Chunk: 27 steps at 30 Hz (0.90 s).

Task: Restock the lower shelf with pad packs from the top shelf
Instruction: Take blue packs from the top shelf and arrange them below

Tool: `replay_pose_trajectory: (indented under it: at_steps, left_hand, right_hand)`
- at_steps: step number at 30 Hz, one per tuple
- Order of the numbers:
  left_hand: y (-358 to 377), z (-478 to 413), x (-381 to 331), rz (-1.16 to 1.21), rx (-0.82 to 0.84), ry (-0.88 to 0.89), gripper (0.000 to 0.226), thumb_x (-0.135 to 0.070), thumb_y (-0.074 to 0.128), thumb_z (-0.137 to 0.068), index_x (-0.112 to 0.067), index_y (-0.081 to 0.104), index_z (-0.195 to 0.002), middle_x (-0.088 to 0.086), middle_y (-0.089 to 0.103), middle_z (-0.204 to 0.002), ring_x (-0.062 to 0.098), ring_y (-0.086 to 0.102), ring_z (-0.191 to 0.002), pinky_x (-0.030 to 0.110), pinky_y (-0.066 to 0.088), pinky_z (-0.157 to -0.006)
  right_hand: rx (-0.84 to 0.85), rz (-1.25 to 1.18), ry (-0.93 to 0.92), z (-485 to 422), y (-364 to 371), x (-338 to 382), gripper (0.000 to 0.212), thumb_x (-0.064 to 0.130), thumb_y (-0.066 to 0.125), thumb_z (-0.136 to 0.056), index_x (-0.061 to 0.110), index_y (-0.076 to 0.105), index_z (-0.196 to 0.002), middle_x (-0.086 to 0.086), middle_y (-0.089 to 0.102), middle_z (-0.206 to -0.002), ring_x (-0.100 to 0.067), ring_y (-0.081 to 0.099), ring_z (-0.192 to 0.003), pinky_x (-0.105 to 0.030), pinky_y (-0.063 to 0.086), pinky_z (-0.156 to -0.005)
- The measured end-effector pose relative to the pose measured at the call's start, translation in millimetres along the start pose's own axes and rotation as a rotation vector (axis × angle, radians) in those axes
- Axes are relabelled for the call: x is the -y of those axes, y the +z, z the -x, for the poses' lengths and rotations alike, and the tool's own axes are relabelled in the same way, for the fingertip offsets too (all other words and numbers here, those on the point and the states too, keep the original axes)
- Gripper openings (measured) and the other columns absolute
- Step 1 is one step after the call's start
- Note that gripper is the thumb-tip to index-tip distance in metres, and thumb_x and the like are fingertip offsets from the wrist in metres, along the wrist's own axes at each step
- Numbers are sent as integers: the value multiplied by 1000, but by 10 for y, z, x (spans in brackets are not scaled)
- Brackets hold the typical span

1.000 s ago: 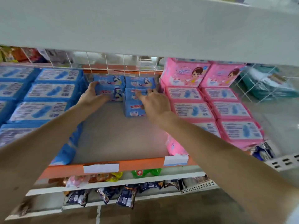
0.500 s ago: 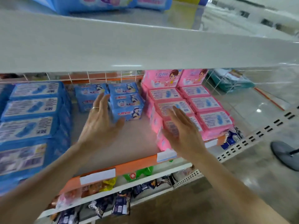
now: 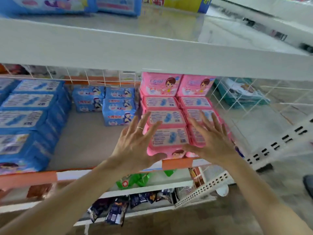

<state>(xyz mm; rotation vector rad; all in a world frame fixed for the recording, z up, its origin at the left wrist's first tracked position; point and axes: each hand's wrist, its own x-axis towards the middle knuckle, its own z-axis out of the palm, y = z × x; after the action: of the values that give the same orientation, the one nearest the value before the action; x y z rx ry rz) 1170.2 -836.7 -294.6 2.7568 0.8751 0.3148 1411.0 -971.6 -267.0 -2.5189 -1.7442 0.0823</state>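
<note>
Now pad packs [image 3: 118,111]: long axis L-R

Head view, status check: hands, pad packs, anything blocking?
Left hand and right hand open, empty, fingers spread. Small blue plastic pad packs at back of grey lower shelf, bare gap in front. Large blue packs on white top shelf. No obstruction seen.

On the lower shelf [image 3: 81,143], small pad packs [image 3: 118,111] sit far back between the left stack [image 3: 28,116] and right stack [image 3: 169,106].
</note>
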Motion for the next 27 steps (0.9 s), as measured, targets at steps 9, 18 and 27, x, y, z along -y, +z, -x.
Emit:
replay_pose_trajectory:
  at_steps: [9,18,27]
  left_hand:
    - [292,-291,-272,225,46,-166,122,-77,73,-65,-44,-1,-156,-7,-18,-166,22,4,-154,46,18,-124]
    - [380,-364,-316,207,21,-147,114,-61,78,-73,-36,7,-159,-4,-9,-167,28,7,-154,57,27,-119]
    - [160,-264,-451,-96,83,-237,111,-99,29,-68,-41,-3,-156,-8,-15,-166,22,-8,-154,61,11,-122]
  right_hand:
    - [56,-371,23,-243,63,-719,102,102,21,-63,55,4,-152,19,-21,-163,-15,-18,-151,-65,0,-119]
    - [-28,-412,19,-219,166,-590,90,91,19,-73,52,7,-153,24,-10,-159,-26,-12,-152,-50,-3,-115]
    - [26,-160,-21,-151,-9,-653,88,91,12,-79,48,0,-154,9,-14,-164,-30,-16,-151,-60,-4,-120]
